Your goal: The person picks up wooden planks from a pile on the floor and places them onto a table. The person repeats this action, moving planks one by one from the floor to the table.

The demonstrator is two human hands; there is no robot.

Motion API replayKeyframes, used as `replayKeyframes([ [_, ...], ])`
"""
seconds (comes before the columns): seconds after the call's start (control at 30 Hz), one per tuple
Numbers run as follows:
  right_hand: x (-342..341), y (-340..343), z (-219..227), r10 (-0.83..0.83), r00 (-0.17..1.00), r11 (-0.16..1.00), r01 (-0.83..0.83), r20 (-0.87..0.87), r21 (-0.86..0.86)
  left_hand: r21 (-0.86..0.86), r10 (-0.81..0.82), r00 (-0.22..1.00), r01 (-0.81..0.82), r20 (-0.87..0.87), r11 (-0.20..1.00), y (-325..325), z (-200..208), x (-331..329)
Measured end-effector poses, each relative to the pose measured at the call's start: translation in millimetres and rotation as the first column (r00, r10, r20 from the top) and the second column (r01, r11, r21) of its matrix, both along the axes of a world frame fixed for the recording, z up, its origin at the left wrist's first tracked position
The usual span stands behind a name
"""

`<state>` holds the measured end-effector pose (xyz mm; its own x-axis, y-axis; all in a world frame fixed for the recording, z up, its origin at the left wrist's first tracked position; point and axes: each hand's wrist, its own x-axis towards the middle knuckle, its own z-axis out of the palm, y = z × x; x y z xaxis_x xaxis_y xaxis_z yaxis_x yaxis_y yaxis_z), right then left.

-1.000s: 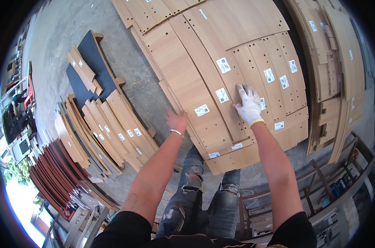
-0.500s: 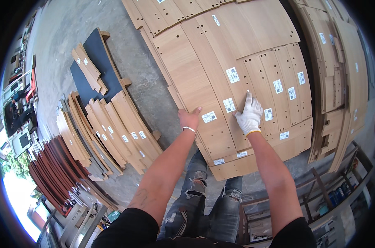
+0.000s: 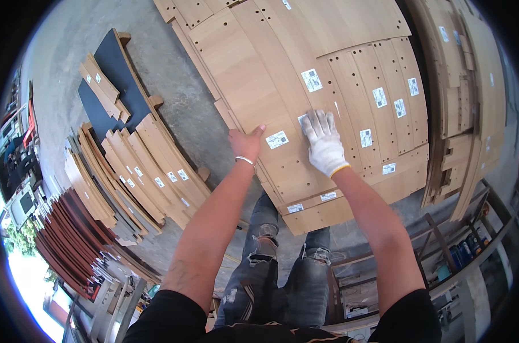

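Bare, my left hand (image 3: 247,143) grips the left edge of a light wood-coloured panel (image 3: 236,74); its thumb lies on top and its fingers curl over the side, partly hidden. A white paper label (image 3: 276,139) is stuck on this panel beside the thumb. In a white knitted glove, my right hand (image 3: 326,140) lies flat on the neighbouring panel, fingers stretched forward. It covers most of another label, whose corner shows at the fingertips. A thin white strip (image 3: 337,110) shows just right of the fingers.
Several drilled, labelled panels (image 3: 379,97) surround my hands on the stack. More panels are piled at the right (image 3: 459,97). Leftward on the concrete floor (image 3: 173,68) stand a dark board (image 3: 116,57) with wood strips and reddish-brown strips (image 3: 70,240). A metal frame rack (image 3: 465,257) is at lower right.
My right hand has gone from a pointing pose to lying flat, shifting left onto a label. My left hand stays at the panel edge. The whole view has shifted slightly.
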<state>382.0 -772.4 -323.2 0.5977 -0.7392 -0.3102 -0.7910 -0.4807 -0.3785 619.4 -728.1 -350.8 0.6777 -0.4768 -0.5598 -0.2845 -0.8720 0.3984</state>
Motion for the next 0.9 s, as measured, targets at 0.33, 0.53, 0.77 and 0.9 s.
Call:
replayKeyframes([
  [0.33,-80.1,274.4,125.5,0.049,0.998,0.634,-0.053,0.028,0.771,-0.017,-0.876,0.397,0.913,0.275,0.408,-17.7,45.6,-38.8],
  [0.53,-55.6,195.5,66.6,-0.537,0.818,0.591,0.539,-0.205,0.6,0.004,-0.963,0.155,0.987,0.219,0.16,9.0,20.7,-87.4],
  [0.77,-51.1,151.2,4.8,-0.96,0.277,0.171,0.697,-0.041,0.696,0.005,-0.926,0.086,0.996,0.368,0.095,22.5,8.2,-87.9],
  [0.9,-51.4,138.5,-1.3,-0.954,0.275,0.122,0.716,-0.117,0.687,0.074,-0.903,0.055,0.993,0.426,0.095,28.6,4.4,-95.3],
])
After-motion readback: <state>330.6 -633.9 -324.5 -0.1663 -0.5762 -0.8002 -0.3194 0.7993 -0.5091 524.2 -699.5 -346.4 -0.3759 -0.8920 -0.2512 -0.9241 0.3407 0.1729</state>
